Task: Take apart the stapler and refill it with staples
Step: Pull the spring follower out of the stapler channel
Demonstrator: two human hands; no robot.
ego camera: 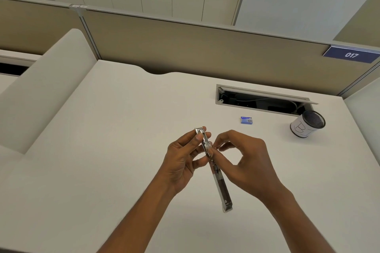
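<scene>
Here, slim silver stapler point(213, 167) swung open lengthwise; left hand point(182, 158) grips top, right hand point(244, 162) pinches middle.

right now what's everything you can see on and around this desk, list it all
stapler: 1, silver metal, opened out long, held above the desk centre
staple box: 1, blue, on the desk beyond the hands
mesh cup: 1, black with white paper wrap, desk's right side
cable tray: 1, grey, open, recessed in the desk's far right
sign: 1, blue, reads 017, on the partition
desk: 1, off-white
left hand: grips the stapler's upper end
right hand: pinches its middle
</scene>
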